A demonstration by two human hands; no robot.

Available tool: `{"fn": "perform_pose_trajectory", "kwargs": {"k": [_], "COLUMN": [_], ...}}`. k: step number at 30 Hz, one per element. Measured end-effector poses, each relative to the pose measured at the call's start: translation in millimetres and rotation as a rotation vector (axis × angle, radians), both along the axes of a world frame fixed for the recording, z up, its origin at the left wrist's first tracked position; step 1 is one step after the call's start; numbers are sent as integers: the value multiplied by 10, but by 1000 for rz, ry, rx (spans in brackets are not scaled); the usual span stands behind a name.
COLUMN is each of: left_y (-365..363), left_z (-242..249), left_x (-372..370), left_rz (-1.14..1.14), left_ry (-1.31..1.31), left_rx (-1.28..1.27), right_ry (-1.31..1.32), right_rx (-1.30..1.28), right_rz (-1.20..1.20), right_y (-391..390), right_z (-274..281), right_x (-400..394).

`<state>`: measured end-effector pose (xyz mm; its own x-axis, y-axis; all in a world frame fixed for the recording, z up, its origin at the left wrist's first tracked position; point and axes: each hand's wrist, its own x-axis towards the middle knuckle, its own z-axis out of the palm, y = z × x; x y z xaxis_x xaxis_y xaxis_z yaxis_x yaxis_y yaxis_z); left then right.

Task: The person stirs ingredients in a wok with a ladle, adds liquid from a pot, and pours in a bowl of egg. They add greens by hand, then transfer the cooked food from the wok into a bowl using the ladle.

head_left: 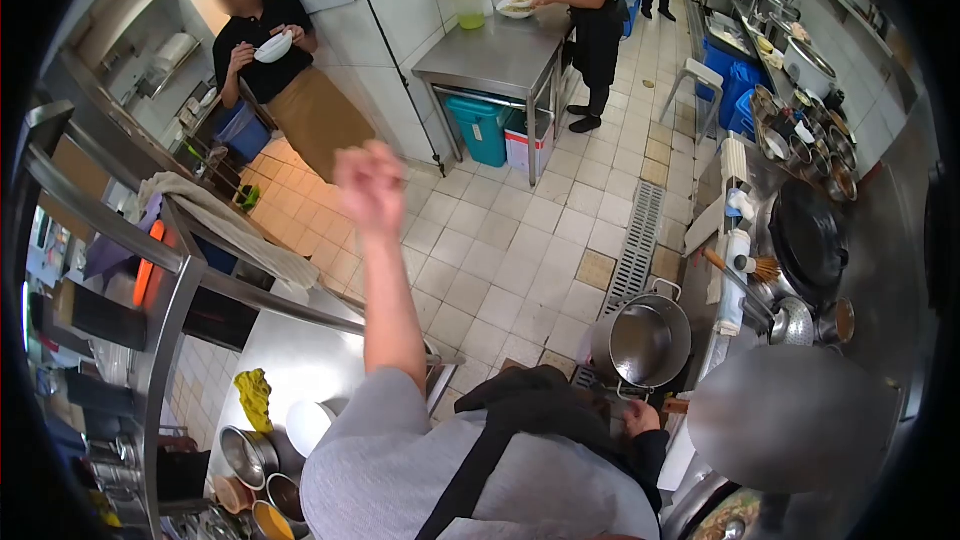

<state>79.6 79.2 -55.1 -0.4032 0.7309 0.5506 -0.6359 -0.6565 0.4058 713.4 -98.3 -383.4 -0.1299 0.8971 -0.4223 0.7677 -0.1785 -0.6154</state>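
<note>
My left arm reaches out in front of me, with my left hand (pixel 370 188) raised over the floor. Motion blurs its fingers, and nothing shows in it. Low on the right, my right hand (pixel 640 419) has curled fingers beside a dark sleeve or cloth. Whatever it holds is hidden. Just beyond it stands a large two-handled steel pot (pixel 650 340), whose near handle comes close to the fingers. A wooden handle (pixel 676 406) juts out right of that hand, from behind a blurred round patch. A black apron covers my grey shirt.
On the left are a steel counter (pixel 300 340) with a yellow cloth (pixel 254 400) and metal bowls (pixel 248 452). The stove side holds a black wok (pixel 808 235) and a brush (pixel 762 267). One person holds a white bowl (pixel 273 47); another works at a steel table (pixel 490 52).
</note>
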Motion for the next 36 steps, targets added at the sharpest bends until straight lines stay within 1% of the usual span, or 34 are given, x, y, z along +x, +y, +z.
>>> {"fn": "perform_pose_trajectory", "kwargs": {"k": [1, 2, 3, 4, 5, 6, 7, 8, 9, 11, 12, 14, 17, 18, 20, 21, 23, 24, 25, 27, 30, 31, 32, 34, 35, 36], "left_y": [47, 145, 201, 93, -143, -477, -1016, -1549, -2024, -2928, -3056, -3150, -2940, -2796, -2431, -2220, -1900, -1685, -1418, -1153, -907, -801, -679, -357, -213, -120], "left_z": [-322, -884, -1921, -2522, -3318, -4374, -4693, -4963, -4601, -3295, -3286, -3575, -4212, -4374, -4645, -4730, -5014, -4811, -4420, -4442, -4310, -4234, -4036, -3445, -3090, -2352], "left_x": [294, 409, 325, 548, 654, 620, 622, 635, 723, 1043, 1055, 1007, 918, 882, 822, 779, 636, 716, 876, 995, 1186, 1281, 1374, 1457, 1473, 1503], "left_rz": [162, 165, 164, 292, 199, -144, -589, -1046, -841, -432, -518, -668, -856, -897, -900, -808, -294, -341, -363, -297, -320, -270, -218, 95, 330, 500], "left_ry": [114, 265, 748, 1463, 1795, 1930, 1947, 1872, 1792, 1593, 1566, 1631, 1806, 1918, 2287, 2450, 2437, 1994, 1446, 1311, 1323, 1161, 998, 1278, 1307, 1408], "left_rx": [-298, -717, -745, -1116, -1062, -984, -850, -732, -814, -908, -982, -1071, -1156, -1153, -998, -879, -527, -1124, -1602, -1473, -1363, -1383, -1397, -1184, -937, -795], "right_ry": [88, 185, 281, 374, 467, 471, 449, 429, 407, 381, 372, 353, 331, 322, 317, 315, 312, 309, 310, 317, 369, 465, 447, 414, 376, 337], "right_rx": [18, -104, -229, -354, -378, -400, -403, -399, -395, -406, -409, -415, -411, -404, -402, -396, -383, -376, -366, -344, -279, -217, -228, -247, -266, -286], "right_rz": [45, -95, -235, -376, -412, -473, -519, -567, -612, -675, -705, -745, -776, -784, -792, -801, -805, -808, -813, -821, -864, -934, -931, -925, -904, -881], "right_y": [-91, -140, -223, -290, -389, -497, -599, -684, -781, -940, -1013, -1132, -1212, -1221, -1246, -1259, -1268, -1279, -1285, -1303, -1252, -1226, -1215, -1148, -1176, -1220], "right_z": [-615, -621, -589, -605, -828, -875, -904, -947, -999, -1054, -1066, -1082, -1066, -1056, -1040, -1031, -1024, -1027, -1024, -1021, -1064, -1134, -1131, -1091, -1065, -1041], "right_x": [198, 152, 78, 52, 70, 59, 38, 18, 18, 10, -1, -8, -20, -24, -25, -26, -33, -18, 1, 35, 57, 72, 103, 129, 122, 115]}}
